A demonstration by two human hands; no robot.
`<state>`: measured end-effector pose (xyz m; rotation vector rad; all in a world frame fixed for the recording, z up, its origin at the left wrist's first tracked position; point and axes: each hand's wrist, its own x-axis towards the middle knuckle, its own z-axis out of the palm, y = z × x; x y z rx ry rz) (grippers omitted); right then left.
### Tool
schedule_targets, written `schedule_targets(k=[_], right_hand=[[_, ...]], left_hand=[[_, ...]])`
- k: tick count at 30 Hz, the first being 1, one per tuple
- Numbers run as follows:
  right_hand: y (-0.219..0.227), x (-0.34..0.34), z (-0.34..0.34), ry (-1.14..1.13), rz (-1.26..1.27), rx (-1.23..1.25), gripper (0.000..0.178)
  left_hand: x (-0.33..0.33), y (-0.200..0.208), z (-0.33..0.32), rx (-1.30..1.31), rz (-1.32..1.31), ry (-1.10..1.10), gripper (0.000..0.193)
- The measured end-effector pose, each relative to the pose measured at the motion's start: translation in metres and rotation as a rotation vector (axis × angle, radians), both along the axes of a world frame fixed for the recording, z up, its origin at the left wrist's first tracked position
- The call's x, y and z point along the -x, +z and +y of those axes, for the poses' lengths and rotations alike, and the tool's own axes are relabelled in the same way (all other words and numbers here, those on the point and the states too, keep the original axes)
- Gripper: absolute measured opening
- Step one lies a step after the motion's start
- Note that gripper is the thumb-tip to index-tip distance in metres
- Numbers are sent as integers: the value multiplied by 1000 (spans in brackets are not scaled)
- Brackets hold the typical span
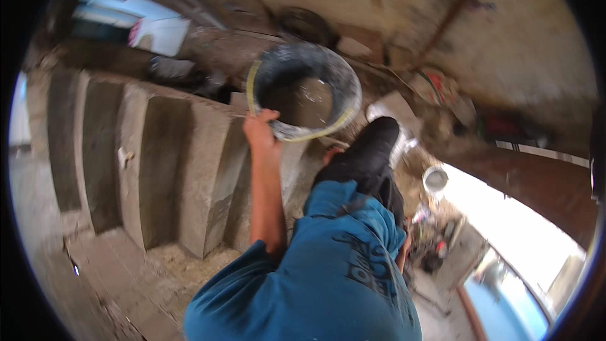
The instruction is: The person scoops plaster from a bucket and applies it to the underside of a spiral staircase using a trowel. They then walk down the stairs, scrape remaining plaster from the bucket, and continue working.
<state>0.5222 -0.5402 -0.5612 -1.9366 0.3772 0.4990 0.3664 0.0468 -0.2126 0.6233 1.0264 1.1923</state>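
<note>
My left hand (261,127) is closed over the near rim of a large dark bucket (346,82), my left arm stretched out ahead. A yellow band runs around the bucket's rim. Grey, wet-looking mortar (303,104) lies inside it, shining in places. Beside the right side of my blue shirt, a strip of my right arm (404,251) shows; blur and the shirt hide the fingers of that hand. A bent leg in dark trousers (363,151) rises just right of the bucket, and part of a bare foot (332,153) shows beside it.
Concrete steps (167,170) run along the left. A small pail (435,179) stands at the right near scattered rubble (435,249). Behind the bucket are a dark round pan (307,25) and a stained wall (524,31). A printed sack (439,88) lies at the wall's foot.
</note>
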Motion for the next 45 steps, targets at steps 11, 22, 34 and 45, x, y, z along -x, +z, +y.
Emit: schedule_targets(k=[11, 22, 34, 45], right_hand=[[78, 0, 43, 21, 286, 151, 32], [-185, -182, 438, 464, 433, 170, 34], [-47, -189, 796, 1133, 135, -52, 29], [28, -146, 964, 1724, -275, 20, 30]], left_hand=[[187, -31, 8, 110, -91, 223, 26], [78, -236, 167, 169, 45, 244, 34], [65, -206, 249, 184, 157, 492, 38], [37, -194, 332, 275, 272, 647, 31]])
